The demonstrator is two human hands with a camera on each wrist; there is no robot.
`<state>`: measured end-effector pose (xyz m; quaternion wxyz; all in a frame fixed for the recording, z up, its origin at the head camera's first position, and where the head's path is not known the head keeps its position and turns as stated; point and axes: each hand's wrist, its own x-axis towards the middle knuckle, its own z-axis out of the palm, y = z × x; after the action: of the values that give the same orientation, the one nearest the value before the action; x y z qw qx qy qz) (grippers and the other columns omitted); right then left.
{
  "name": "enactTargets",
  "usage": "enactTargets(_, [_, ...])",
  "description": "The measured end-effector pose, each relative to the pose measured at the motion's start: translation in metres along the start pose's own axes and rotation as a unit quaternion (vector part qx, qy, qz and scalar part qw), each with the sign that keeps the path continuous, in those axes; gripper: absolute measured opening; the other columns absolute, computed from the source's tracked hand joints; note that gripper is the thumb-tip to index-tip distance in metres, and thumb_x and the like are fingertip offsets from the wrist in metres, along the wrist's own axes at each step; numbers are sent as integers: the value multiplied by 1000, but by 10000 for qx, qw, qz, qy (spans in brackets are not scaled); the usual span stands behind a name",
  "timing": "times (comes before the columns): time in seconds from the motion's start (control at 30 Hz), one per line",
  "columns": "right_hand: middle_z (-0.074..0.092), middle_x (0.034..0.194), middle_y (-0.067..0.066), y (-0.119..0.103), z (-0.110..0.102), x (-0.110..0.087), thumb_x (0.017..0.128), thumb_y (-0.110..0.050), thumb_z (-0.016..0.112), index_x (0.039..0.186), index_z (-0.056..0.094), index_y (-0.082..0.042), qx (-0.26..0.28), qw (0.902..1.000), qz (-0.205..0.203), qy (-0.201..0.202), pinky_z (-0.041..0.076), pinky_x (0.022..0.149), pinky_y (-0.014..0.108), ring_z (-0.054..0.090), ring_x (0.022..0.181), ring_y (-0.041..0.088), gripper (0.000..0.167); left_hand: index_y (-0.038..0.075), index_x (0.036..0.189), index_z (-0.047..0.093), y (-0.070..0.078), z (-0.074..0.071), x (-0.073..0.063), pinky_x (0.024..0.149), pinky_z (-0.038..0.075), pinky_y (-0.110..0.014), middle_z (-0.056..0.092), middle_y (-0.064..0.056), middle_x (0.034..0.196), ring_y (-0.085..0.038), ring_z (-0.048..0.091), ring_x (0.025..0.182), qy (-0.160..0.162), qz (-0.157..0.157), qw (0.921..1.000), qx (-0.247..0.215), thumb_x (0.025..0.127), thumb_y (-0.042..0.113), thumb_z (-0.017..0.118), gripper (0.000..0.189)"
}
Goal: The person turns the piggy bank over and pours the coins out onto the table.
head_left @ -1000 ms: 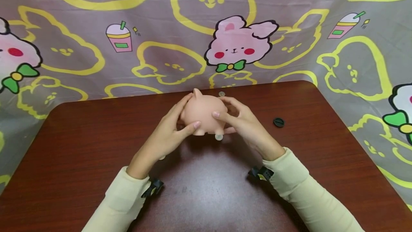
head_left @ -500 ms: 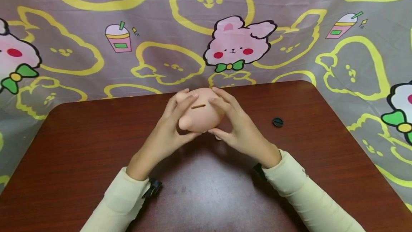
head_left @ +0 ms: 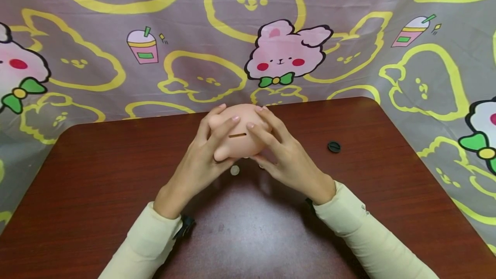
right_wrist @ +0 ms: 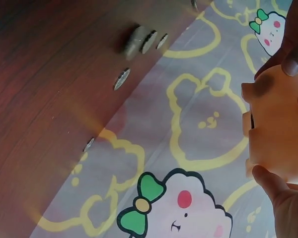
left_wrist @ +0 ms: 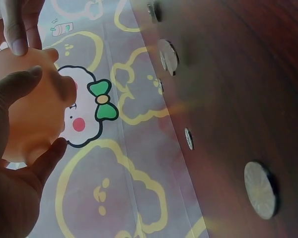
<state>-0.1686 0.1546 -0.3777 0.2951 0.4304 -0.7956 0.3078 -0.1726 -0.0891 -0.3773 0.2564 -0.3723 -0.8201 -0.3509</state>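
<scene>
A pink piggy bank (head_left: 248, 145) is held up over the table between both hands, its coin slot turned towards the head camera. My left hand (head_left: 197, 154) grips its left side, fingers over the top and thumb underneath. On the other side, my right hand (head_left: 296, 160) grips it the same way. The wrist views show the stubby feet of the piggy bank (right_wrist: 278, 134) pointing down to the table. Below it lie several coins: one coin (head_left: 234, 170) shows just under the left thumb, and a larger-looking coin (left_wrist: 260, 191) is close to the left wrist camera.
A black round plug (head_left: 334, 147) lies on the dark red-brown table (head_left: 116, 184), to the right of the hands. Behind the table's far edge hangs a patterned cloth (head_left: 193, 25) with cartoon figures, which also rises at both sides.
Both hands have turned the piggy bank from a sideways view so its slot faces the head camera. Fingers have shifted over its top. A coin now shows beneath it on the left.
</scene>
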Motion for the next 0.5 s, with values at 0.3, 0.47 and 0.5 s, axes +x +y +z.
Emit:
enactTargets(0.3, [37,163,22,0,-1,3,83,-2,87,152,45,-10,295,9986,428,42,46,116,37,42,150,36,81,19,154,43,1,-1,0,105,54,-50,34,-21,164,-35,50,143,-16,-125,9999,-55,74,1,93,96])
enactTargets(0.47, [45,160,10,0,-4,7,81,0,88,157,44,-12,1970,9548,2222,145,54,106,30,50,143,24,88,14,159,39,3,-3,2,111,50,-47,36,-18,164,-31,46,148,-107,-494,9985,-215,79,9,93,96])
enactTargets(0.5, [47,158,7,0,-5,7,83,1,86,158,43,-12,2380,9359,2594,149,56,102,29,52,140,23,88,13,160,38,3,-3,2,112,49,-47,37,-18,164,-30,43,150,-147,-584,9978,-284,80,11,92,96])
